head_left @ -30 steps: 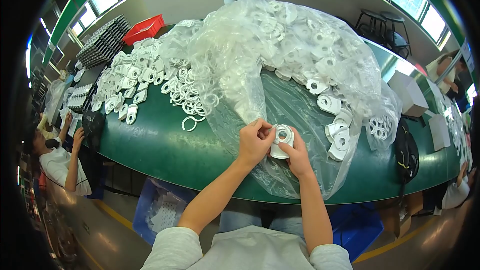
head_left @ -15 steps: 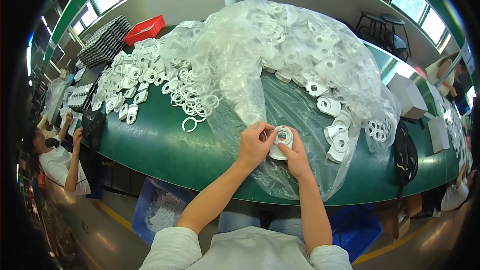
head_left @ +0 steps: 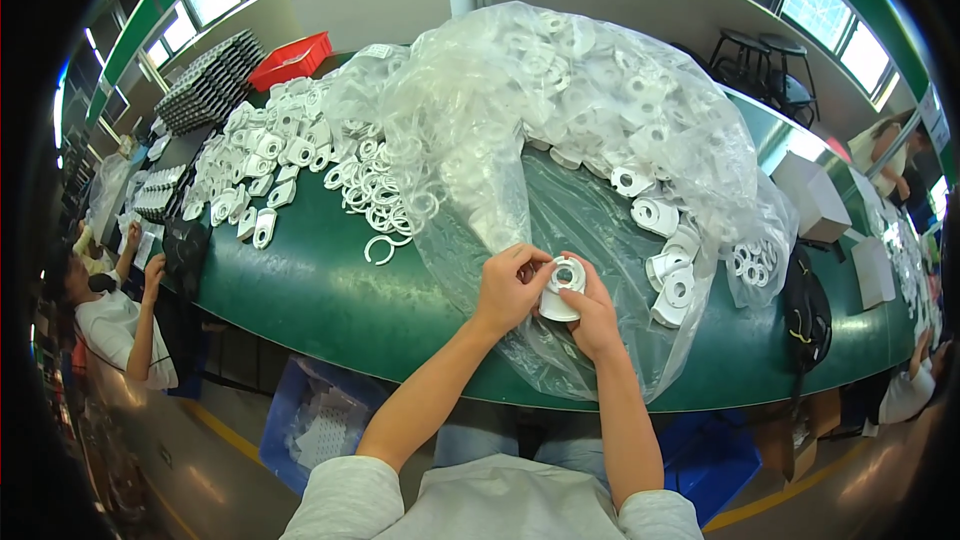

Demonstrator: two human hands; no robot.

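Between my two hands is a white plastic housing [head_left: 561, 309] with a round opening, held over the clear plastic sheet near the table's front edge. My right hand [head_left: 590, 308] grips it from the right, thumb across its face. At the left rim of the opening, the fingers of my left hand [head_left: 514, 285] are pinched against the part; whether a separate ring sits under them I cannot make out. Several similar white housings [head_left: 655, 216] lie to the right. A pile of white open rings [head_left: 382, 196] lies to the left, with one single ring [head_left: 380, 250] nearest me.
A big clear plastic bag [head_left: 600, 70] full of white parts covers the back of the green table [head_left: 300, 285]. More white housings [head_left: 265, 155], a red bin [head_left: 290, 60] and stacked dark trays [head_left: 207, 80] stand left. Blue bins [head_left: 285, 430] sit below the edge. Other people work at both sides.
My hands stay in nearly the same place on the white housing, with only a slight shift of the fingers. The view has moved very little.
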